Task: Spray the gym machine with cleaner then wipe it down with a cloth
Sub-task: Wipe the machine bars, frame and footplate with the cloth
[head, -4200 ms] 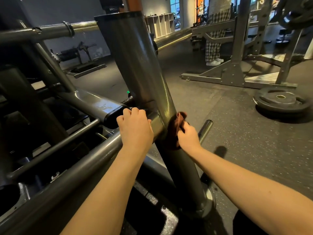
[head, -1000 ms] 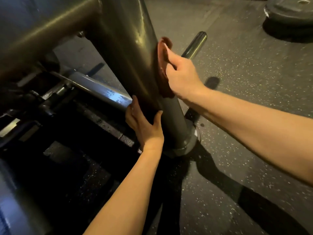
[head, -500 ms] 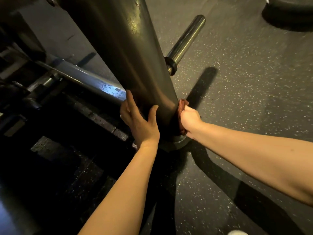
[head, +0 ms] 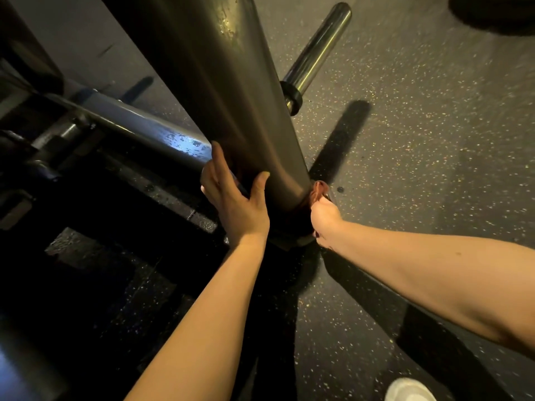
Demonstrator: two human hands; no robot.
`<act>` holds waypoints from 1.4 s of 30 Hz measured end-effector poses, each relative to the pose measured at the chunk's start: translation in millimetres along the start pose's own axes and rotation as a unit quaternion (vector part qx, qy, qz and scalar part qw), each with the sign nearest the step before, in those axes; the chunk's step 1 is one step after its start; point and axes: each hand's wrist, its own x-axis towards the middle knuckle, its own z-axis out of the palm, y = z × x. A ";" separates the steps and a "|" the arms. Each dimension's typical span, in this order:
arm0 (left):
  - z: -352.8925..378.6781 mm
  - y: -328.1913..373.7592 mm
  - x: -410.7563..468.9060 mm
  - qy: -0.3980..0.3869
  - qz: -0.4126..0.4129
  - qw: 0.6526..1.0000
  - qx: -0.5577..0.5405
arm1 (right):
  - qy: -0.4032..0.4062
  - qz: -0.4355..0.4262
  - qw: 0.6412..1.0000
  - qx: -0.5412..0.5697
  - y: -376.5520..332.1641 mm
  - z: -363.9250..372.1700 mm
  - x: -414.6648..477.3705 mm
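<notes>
1. The right hand [head: 322, 219] holds the reddish-brown cloth [head: 320, 189] bunched in its fingers. It presses the cloth to the foot of the gym machine's thick post [head: 231, 96] at the centre of the frame, just above the base collar [head: 292, 241]. Only a small fold of cloth shows. It could snag between post and collar or slip from the hold, and then bare knuckles would scrape metal or the speckled floor [head: 419, 169].
2. The left hand [head: 234, 204] lies wide on the post's left side, fingers straight, thumb spread across the front, holding nothing. The post looks glossy and perhaps damp, so if body weight leans on that palm it may slide downward.
3. Droplets shine on the lower rail [head: 162, 134], left of centre, and blotches show near the post's top. If wiping ends at the base, these would likely dry into streaks.
4. The chrome peg [head: 315, 50] juts out in the upper right, above the right forearm. Rising quickly could knock an arm or the head against it.
5. The post's far side is hidden, so I cannot tell whether it is clean. No spray bottle is in view.
</notes>
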 end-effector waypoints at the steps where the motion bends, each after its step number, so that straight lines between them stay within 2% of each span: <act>1: -0.9 1.7 -0.6 -0.004 -0.006 1.000 0.002 | 0.002 0.024 1.000 0.011 2.3 -2.4 -6.9; 3: -3.0 7.2 -2.1 -0.016 -0.028 0.999 0.009 | 0.020 0.027 0.999 0.025 -3.5 1.8 -14.7; 5: -5.6 14.5 -6.7 -0.027 -0.047 0.998 0.009 | 0.022 -0.002 1.000 -0.017 -18.5 12.2 -25.0; 8: -12.1 24.6 -19.4 -0.024 -0.005 1.000 -0.014 | -0.027 -0.080 0.994 -0.073 -39.0 5.3 -53.0; 10: -20.1 34.8 -21.7 -0.062 -0.021 0.997 -0.048 | -0.076 -0.103 0.991 -0.030 -57.3 0.7 -75.2; 13: -36.9 51.3 -18.0 -0.168 -0.056 0.982 -0.063 | -0.150 -0.085 0.981 0.082 -82.8 -4.8 -102.9; 16: -54.0 69.7 -13.9 -0.209 -0.032 0.975 -0.070 | -0.211 -0.068 0.965 0.139 -98.9 -11.8 -122.3; 19: -66.1 86.0 -8.4 -0.242 -0.025 0.967 -0.075 | -0.266 -0.056 0.951 0.146 -111.6 -12.6 -134.9; 23: -73.7 93.9 0.0 -0.200 0.019 0.978 -0.062 | -0.317 -0.034 0.942 0.103 -125.7 -11.4 -146.0; 27: -78.4 104.1 5.1 -0.142 0.003 0.988 -0.067 | -0.362 -0.048 0.929 0.065 -130.5 -10.9 -154.7; 31: -81.2 116.6 12.8 -0.083 0.040 0.993 -0.076 | -0.404 -0.079 0.910 0.046 -140.0 -10.7 -155.5; 35: -83.6 126.3 18.6 -0.115 0.047 0.989 -0.078 | -0.382 -0.133 0.915 0.011 -148.8 -10.3 -150.3; 38: -84.5 127.0 19.2 -0.160 0.002 0.980 -0.121 | -0.330 -0.186 0.924 -0.049 -153.8 -7.6 -145.8; 40: -83.9 125.5 18.5 -0.151 -0.022 0.977 -0.150 | -0.318 -0.197 0.925 -0.062 -153.7 -6.0 -141.1; 42: -82.6 124.0 17.6 -0.131 -0.024 0.982 -0.131 | -0.331 -0.199 0.920 -0.069 -152.8 -5.1 -138.4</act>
